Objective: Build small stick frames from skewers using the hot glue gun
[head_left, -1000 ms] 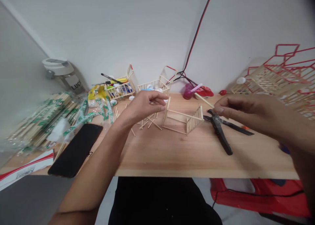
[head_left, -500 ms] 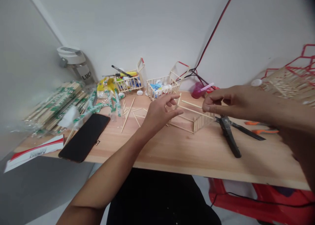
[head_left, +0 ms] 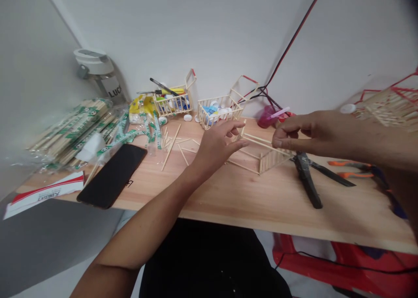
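My left hand (head_left: 216,146) hovers over the table, thumb and index finger apart, beside the left end of a small frame of thin wooden sticks (head_left: 273,160). No object shows between its fingers. My right hand (head_left: 302,135) has thumb and fingertips closed on a thin wooden stick (head_left: 259,141) at the frame's upper side. The frame lies on the table, with a slatted panel at its right end; the left end is partly hidden behind my left hand. Black-handled pliers (head_left: 307,180) lie just right of the frame.
Two small stick carts (head_left: 220,113) holding bottle caps stand by the wall. Loose cut sticks (head_left: 171,148), a phone (head_left: 112,176) and wrapped chopsticks (head_left: 72,128) lie to the left. A pink cup (head_left: 266,117) and orange-handled tools (head_left: 355,175) are on the right. A bottle (head_left: 104,78) stands back left.
The view has shifted slightly, so the table's things appear a little further right and higher. Both hands keep nearly the same pose at the stick frame.
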Motion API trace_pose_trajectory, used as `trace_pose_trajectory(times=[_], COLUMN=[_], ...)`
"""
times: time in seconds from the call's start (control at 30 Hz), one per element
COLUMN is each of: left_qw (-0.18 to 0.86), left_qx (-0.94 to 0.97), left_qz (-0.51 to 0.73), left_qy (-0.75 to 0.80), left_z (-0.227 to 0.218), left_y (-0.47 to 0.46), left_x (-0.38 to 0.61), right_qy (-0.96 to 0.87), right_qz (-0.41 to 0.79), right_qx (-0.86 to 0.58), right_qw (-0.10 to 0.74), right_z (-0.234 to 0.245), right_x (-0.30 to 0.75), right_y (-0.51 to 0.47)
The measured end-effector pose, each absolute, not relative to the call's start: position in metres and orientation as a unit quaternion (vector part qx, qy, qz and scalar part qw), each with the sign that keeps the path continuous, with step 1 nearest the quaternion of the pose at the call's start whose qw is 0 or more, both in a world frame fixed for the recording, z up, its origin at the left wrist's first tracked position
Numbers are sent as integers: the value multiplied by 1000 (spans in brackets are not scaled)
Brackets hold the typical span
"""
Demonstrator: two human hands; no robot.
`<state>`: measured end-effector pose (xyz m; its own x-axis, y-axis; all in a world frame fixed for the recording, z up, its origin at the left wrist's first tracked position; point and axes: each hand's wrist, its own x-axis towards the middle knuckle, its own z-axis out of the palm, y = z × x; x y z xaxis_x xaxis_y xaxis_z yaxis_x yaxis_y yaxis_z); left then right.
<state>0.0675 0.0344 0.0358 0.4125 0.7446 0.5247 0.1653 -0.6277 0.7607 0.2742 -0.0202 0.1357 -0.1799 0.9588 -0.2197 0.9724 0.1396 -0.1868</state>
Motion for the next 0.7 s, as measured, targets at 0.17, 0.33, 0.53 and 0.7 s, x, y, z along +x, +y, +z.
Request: trace_pose_trajectory(times=[0.17,0.33,0.53,0.7], left_qw=[296,283,273,266], left_qx=[783,786,789,791], left_qz=[463,468,468,467], left_qy=[291,288,291,292], left_z=[35,35,36,36], left_y=[35,35,34,34], left_x=[69,70,71,72], right_qy=[767,793,794,796], right_qz=[-123,-131,-125,-128], right_qx=[629,594,594,591], right_qw=[34,23,18,20], right_z=[137,140,142,142], right_x=[276,276,272,270], right_y=[-18,-17,-20,-22])
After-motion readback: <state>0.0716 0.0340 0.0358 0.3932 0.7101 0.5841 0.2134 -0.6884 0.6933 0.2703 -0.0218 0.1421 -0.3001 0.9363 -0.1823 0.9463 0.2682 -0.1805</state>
